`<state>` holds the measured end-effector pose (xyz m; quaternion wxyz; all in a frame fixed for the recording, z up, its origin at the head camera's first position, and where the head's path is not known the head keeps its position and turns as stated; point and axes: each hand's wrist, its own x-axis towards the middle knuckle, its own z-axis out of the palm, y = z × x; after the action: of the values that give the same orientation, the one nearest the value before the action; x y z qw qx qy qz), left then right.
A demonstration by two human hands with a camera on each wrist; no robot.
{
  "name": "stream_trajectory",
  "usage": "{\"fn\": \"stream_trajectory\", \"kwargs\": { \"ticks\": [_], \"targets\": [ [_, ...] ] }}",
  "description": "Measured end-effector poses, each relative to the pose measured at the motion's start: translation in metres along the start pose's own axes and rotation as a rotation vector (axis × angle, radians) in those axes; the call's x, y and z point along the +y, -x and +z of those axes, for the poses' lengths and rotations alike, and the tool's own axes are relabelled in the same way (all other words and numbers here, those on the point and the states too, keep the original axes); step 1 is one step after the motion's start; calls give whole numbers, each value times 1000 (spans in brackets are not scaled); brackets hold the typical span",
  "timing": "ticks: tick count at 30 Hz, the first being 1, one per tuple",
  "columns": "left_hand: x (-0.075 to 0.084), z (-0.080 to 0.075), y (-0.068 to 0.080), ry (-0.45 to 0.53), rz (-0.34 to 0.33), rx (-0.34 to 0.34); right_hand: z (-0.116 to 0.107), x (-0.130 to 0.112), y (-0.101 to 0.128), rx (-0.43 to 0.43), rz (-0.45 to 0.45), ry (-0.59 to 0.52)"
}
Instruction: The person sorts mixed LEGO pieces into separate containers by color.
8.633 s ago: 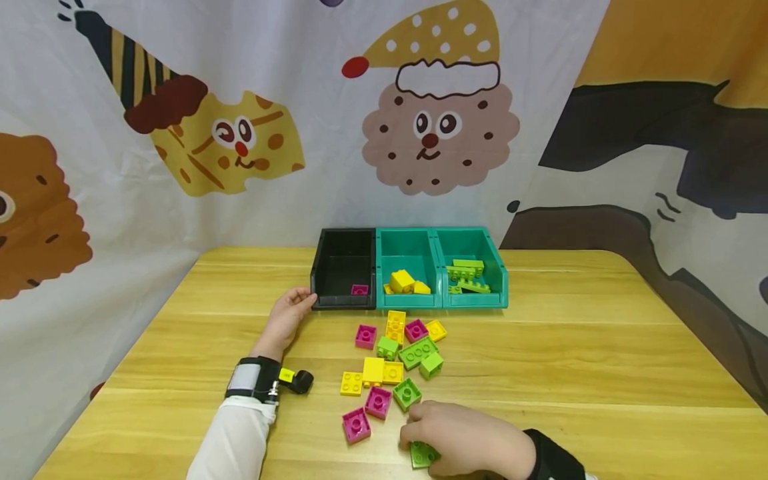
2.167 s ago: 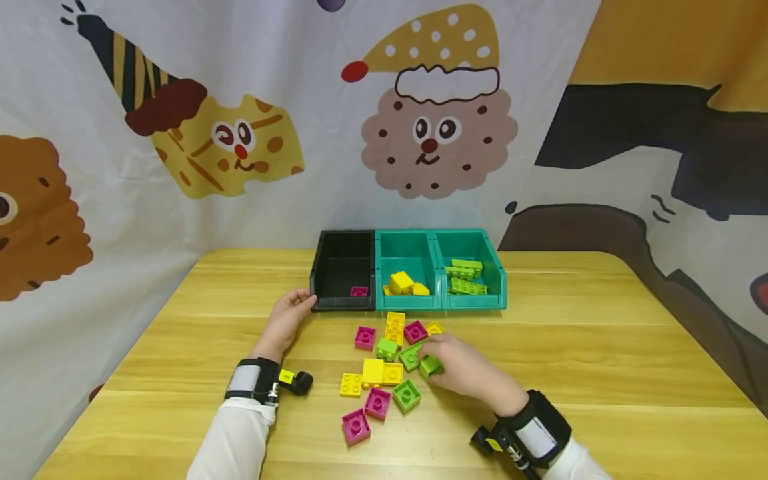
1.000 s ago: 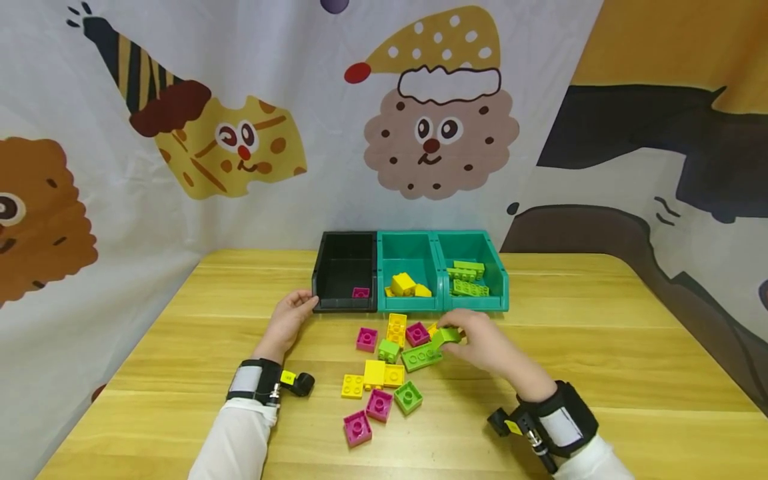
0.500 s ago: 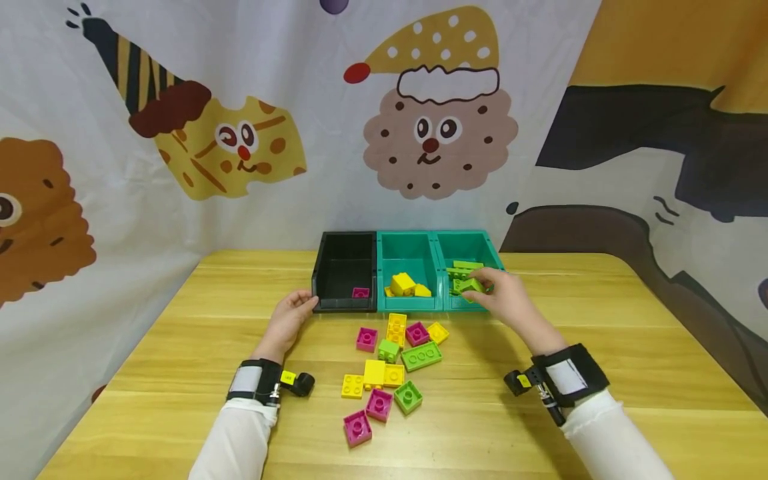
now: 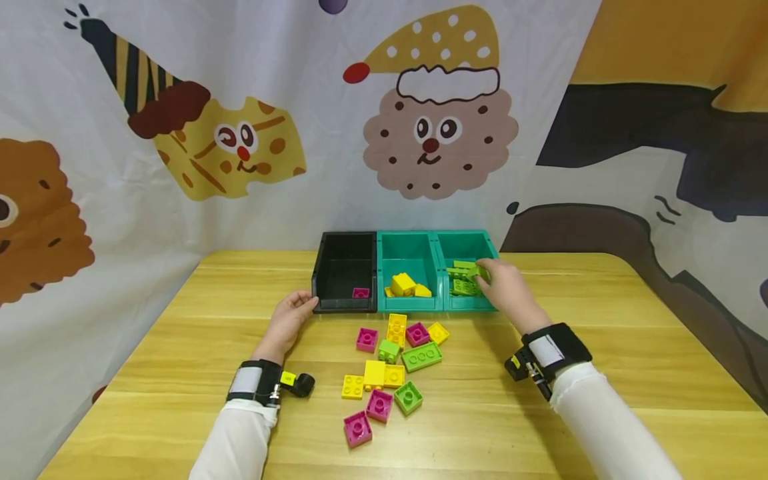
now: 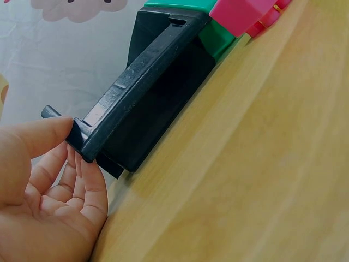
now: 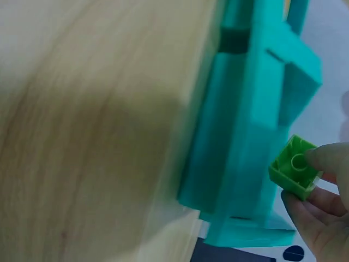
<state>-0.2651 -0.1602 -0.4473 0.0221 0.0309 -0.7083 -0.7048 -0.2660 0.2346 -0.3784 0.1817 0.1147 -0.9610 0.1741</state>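
My right hand (image 5: 487, 273) is over the right teal bin (image 5: 498, 257) and pinches a small green brick (image 5: 480, 270). The right wrist view shows that green brick (image 7: 294, 166) held hollow side out between fingertips of the right hand (image 7: 313, 174), beside the teal bin's wall (image 7: 245, 136). Several green bricks (image 5: 463, 287) lie inside that bin. My left hand (image 5: 303, 303) holds the front left corner of the black bin (image 5: 327, 267). In the left wrist view the left hand (image 6: 73, 144) has its thumb on the black bin's rim (image 6: 136, 93) and its fingers under it.
The middle teal bin (image 5: 408, 243) holds yellow bricks (image 5: 403, 283); a pink brick (image 5: 361, 293) lies in the black bin. Several pink, yellow and green bricks are scattered on the wooden table (image 5: 600, 320), among them a long green one (image 5: 421, 356). A printed cloth hangs behind.
My right hand lifted a small green brick from the pile and carried it up and back over the right teal bin. The left hand stayed on the black bin.
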Motion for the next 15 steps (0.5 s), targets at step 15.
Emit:
{"fn": "stream_trajectory", "kwargs": {
  "ticks": [15],
  "targets": [
    [-2, 0, -2, -27, -3, 9, 19, 5, -3, 6, -77, 106]
  ]
}}
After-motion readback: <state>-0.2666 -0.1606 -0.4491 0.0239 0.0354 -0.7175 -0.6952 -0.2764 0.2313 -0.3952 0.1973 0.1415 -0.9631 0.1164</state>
